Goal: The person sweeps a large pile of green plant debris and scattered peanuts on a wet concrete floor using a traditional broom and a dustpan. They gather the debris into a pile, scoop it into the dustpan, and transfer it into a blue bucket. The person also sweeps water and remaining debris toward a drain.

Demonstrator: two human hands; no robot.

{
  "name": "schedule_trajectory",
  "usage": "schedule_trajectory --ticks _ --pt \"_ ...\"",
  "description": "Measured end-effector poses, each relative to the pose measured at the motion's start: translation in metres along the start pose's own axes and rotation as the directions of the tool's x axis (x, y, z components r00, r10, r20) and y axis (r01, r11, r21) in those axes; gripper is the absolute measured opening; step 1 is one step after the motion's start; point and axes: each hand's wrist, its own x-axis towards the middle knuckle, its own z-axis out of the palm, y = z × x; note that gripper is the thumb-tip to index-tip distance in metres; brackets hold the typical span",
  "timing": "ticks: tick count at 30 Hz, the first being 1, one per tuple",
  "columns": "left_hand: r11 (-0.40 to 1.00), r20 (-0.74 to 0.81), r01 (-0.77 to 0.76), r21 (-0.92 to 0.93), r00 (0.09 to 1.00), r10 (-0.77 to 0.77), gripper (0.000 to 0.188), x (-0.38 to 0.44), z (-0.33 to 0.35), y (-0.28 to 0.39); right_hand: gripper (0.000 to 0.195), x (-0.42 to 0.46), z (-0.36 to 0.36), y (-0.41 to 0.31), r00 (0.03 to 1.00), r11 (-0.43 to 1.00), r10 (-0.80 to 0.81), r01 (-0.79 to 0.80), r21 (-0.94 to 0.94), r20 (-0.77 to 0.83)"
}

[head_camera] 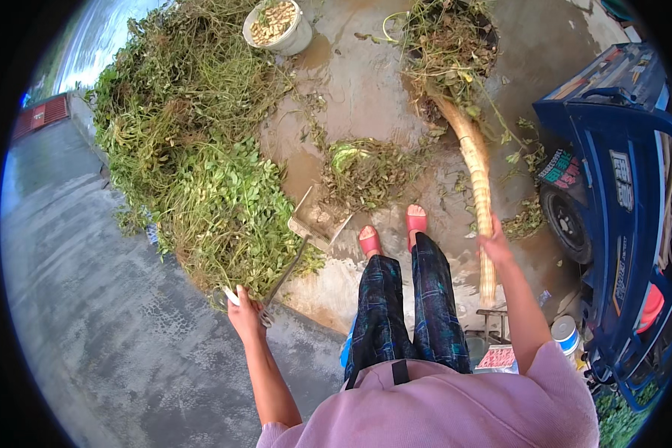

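Note:
My left hand is closed around the white grip end of a long-handled dustpan. The pan lies on the wet concrete in front of my feet, its mouth facing a small heap of plant scraps. In my right hand is the handle of a bound straw broom. The broom points away from me, and its blurred brush end meets a pile of pulled plants at the upper right. Whether its tip touches the ground there is hidden.
A large heap of peanut plants covers the ground at left. Behind it stands a white bucket of peanuts. On the right is a blue cargo tricycle bearing writing. A paint bucket and a small stool stand near my right side.

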Motion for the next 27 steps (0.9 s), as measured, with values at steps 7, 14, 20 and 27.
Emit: schedule_trajectory --ticks 7,14,20,27 --pt "0.981 0.131 -0.085 0.174 0.989 0.062 0.030 0.040 0.023 0.004 0.059 0.065 0.056 0.045 0.966 0.962 0.256 -0.257 -0.088 -0.023" --pt "0.968 0.416 -0.178 0.177 0.905 0.090 0.026 0.060 0.038 0.045 0.066 0.070 0.082 0.097 0.985 0.513 0.173 -0.092 -0.853 -0.002" --pt "0.986 0.512 -0.159 0.047 0.851 0.113 0.027 0.072 0.057 0.057 0.069 0.001 0.162 0.137 0.917 0.663 0.309 -0.019 -0.749 0.251" --pt "0.995 0.483 -0.098 -0.013 0.871 0.092 0.028 0.129 0.015 0.030 0.069 -0.050 0.228 0.144 0.830 0.708 0.341 0.082 -0.702 0.441"
